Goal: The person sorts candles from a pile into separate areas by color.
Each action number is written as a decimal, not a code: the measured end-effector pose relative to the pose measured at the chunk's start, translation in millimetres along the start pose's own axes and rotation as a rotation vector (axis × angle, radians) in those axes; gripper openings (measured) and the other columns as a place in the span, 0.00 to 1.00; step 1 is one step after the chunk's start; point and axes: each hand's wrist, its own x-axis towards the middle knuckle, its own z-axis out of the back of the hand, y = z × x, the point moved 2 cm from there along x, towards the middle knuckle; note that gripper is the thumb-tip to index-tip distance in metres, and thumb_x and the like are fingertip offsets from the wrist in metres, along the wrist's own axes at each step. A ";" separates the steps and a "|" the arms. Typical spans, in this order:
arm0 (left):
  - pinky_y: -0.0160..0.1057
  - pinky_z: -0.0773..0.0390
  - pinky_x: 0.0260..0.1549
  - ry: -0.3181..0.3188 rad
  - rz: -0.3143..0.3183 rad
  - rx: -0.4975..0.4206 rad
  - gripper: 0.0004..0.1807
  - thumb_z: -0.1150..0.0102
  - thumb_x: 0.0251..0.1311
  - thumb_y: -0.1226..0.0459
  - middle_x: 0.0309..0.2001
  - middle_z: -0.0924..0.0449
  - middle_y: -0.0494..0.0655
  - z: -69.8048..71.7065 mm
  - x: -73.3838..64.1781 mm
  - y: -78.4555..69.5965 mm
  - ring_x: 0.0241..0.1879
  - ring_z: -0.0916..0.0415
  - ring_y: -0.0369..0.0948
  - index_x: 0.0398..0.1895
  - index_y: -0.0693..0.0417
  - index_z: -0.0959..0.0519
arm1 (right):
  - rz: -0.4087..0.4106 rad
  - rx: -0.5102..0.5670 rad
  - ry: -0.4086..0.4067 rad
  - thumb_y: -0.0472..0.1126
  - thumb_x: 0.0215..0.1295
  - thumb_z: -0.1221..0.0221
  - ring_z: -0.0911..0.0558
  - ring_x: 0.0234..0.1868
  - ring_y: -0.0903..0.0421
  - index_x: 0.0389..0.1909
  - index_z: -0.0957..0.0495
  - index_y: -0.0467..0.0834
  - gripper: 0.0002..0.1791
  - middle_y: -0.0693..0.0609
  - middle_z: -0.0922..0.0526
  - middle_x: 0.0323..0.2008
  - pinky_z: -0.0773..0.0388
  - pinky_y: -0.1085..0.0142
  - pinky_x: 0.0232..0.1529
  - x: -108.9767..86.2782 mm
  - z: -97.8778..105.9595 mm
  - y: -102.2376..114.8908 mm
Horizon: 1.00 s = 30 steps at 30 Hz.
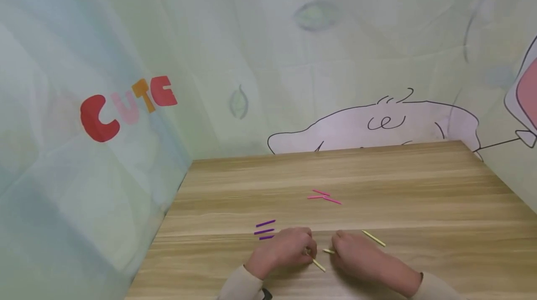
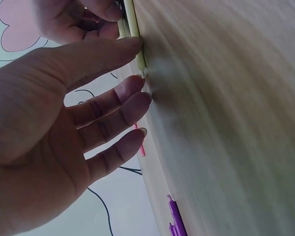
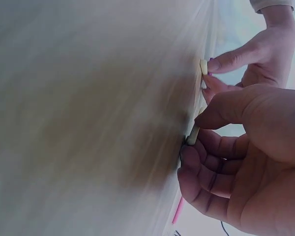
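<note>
My left hand (image 1: 291, 246) pinches a thin yellow candle (image 1: 319, 265) between thumb and fingertips, low over the wooden table (image 1: 226, 183). In the left wrist view its thumb lies along the yellow candle (image 2: 133, 22), the other fingers loosely bent. Just to the right, my right hand (image 1: 356, 255) holds another yellow candle (image 1: 328, 251); the right wrist view shows this candle (image 3: 193, 134) between thumb and curled fingers. Beyond the right hand a third yellow candle (image 1: 373, 238) lies on the table. Close to the left hand are several purple candles (image 1: 264, 231), partly hidden by it.
Farther back on the table lie several pink candles (image 1: 321, 196), some touching or crossing. A printed cloth backdrop (image 1: 251, 57) rises behind the table's far edge and along its left side, with coloured letters (image 1: 100, 118) and a line drawing.
</note>
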 end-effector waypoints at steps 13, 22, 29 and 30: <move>0.22 0.31 0.32 0.015 0.022 -0.022 0.04 0.31 0.55 0.63 0.32 0.25 0.31 -0.2 -2.1 -0.3 0.30 0.32 0.25 0.32 0.41 0.13 | -0.052 0.044 0.038 0.35 0.57 0.37 0.32 0.21 0.61 0.26 0.28 0.43 0.08 0.55 0.31 0.25 0.28 0.65 0.20 -1.6 12.5 -6.1; 0.21 0.32 0.31 0.000 0.009 0.008 0.04 0.31 0.54 0.63 0.31 0.26 0.31 -0.7 -2.1 -1.0 0.30 0.32 0.26 0.30 0.41 0.14 | -0.026 0.038 0.011 0.32 0.58 0.39 0.35 0.21 0.63 0.25 0.29 0.43 0.08 0.56 0.33 0.25 0.31 0.68 0.19 -5.1 18.1 -11.5; 0.21 0.32 0.31 0.002 0.006 0.016 0.04 0.31 0.54 0.63 0.31 0.26 0.31 -1.3 -2.0 -1.1 0.30 0.32 0.26 0.30 0.41 0.14 | -0.030 0.009 0.011 0.33 0.58 0.39 0.34 0.21 0.62 0.25 0.30 0.43 0.09 0.55 0.33 0.24 0.30 0.66 0.19 -6.7 18.7 -13.3; 0.21 0.32 0.31 0.003 0.006 0.016 0.04 0.31 0.54 0.62 0.31 0.26 0.31 -1.5 -1.9 -0.9 0.30 0.32 0.26 0.30 0.41 0.14 | -0.033 0.013 0.010 0.33 0.58 0.39 0.34 0.21 0.62 0.25 0.30 0.43 0.09 0.55 0.33 0.24 0.30 0.66 0.19 -6.8 19.3 -13.5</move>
